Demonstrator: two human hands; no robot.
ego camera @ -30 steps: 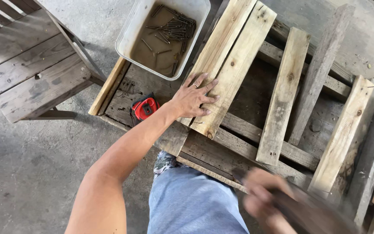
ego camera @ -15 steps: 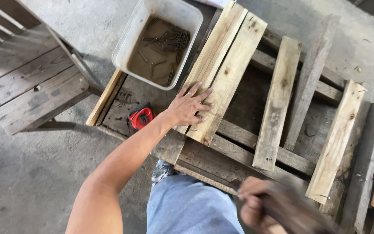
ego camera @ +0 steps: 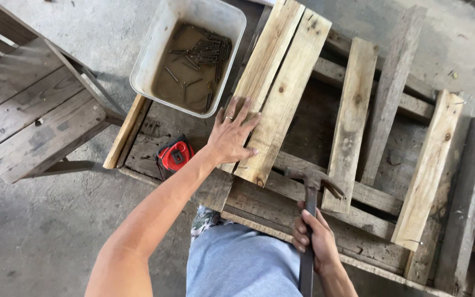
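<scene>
My left hand (ego camera: 232, 133) lies flat, fingers spread, on the near ends of two pale wooden planks (ego camera: 279, 82) that rest side by side on a wooden pallet (ego camera: 358, 192). My right hand (ego camera: 311, 239) grips the dark handle of a claw hammer (ego camera: 310, 187). The hammer's head hovers just past the near end of the right plank, close to my left hand's fingers. My leg in blue jeans (ego camera: 237, 264) shows below.
A white plastic tub (ego camera: 155, 55) with rusty nails (ego camera: 202, 52) sits at the pallet's far left corner. A red tape measure (ego camera: 175, 155) lies beside my left wrist. Weathered boards (ego camera: 28, 121) stand to the left on grey concrete. More loose planks (ego camera: 430, 165) lie across the pallet's right side.
My right hand has brought the hammer up from the lower right edge, so its head now sits near the plank ends. The left hand stays on the planks.
</scene>
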